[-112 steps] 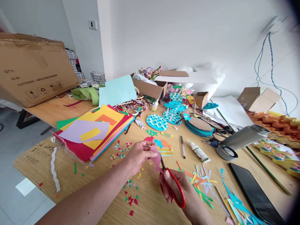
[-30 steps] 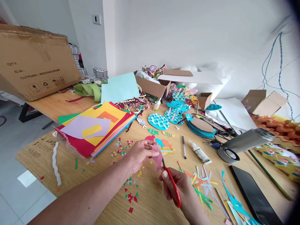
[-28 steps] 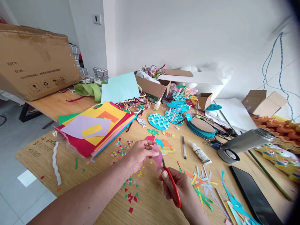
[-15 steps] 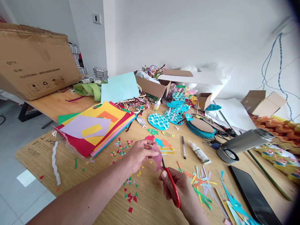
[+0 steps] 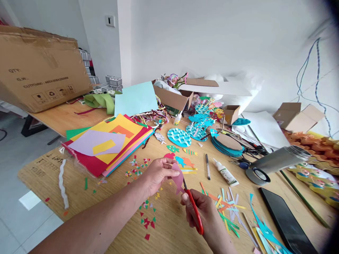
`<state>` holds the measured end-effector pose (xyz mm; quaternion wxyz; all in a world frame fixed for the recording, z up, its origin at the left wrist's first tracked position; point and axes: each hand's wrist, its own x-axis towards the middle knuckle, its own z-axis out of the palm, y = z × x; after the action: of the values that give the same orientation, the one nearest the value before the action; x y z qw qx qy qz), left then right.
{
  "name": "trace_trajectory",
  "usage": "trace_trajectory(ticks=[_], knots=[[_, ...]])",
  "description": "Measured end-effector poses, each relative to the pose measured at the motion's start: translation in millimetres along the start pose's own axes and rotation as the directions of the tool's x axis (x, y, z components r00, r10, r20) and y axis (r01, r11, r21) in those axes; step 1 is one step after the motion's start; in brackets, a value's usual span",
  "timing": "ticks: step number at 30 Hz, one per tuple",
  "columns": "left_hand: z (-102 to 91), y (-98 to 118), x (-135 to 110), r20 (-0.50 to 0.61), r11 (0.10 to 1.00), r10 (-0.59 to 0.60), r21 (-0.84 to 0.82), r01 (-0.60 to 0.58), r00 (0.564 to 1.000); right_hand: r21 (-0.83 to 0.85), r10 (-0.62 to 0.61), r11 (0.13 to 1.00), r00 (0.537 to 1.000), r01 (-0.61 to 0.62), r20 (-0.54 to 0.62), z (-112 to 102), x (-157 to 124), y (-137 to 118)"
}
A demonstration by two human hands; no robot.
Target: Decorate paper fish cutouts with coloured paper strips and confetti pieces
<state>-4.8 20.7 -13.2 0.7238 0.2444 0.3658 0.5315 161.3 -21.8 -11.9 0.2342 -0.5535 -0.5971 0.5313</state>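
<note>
Between the thumb and fingers of my left hand is a mauve paper fish shape, its tail end pointing down. My right hand grips red-handled scissors, whose blades lie against the right edge of the paper, close to the tail. How far the blades are apart is hard to see. Just beyond my left fingers lie a red paper piece, a blue paper fish and an orange paper fish. Yellow and pale strips lie beside them.
Coloured paper sheets are stacked on the left. Paper scraps dot the table before me. On the right are thin paper strips, a glue bottle, a pen, a phone and a steel flask. Wavy blue ovals lie further back.
Both hands stay almost in place, with the mauve paper and scissors still together. The view shifts very slightly.
</note>
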Motion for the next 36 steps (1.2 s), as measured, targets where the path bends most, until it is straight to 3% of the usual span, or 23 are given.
trace_trajectory(ticks=[20,36], knots=[[-1.2,-1.4,2.0,0.022,0.999,-0.021,0.037,0.020,1.000,0.009,0.004,1.000,1.000,-0.004,0.008,-0.8,0.1,-1.1],[0.6,1.6,0.1,0.022,0.998,-0.039,0.060,0.038,0.999,0.100,-0.002,0.995,0.996,-0.006,0.084,-4.1,-1.0,1.7]])
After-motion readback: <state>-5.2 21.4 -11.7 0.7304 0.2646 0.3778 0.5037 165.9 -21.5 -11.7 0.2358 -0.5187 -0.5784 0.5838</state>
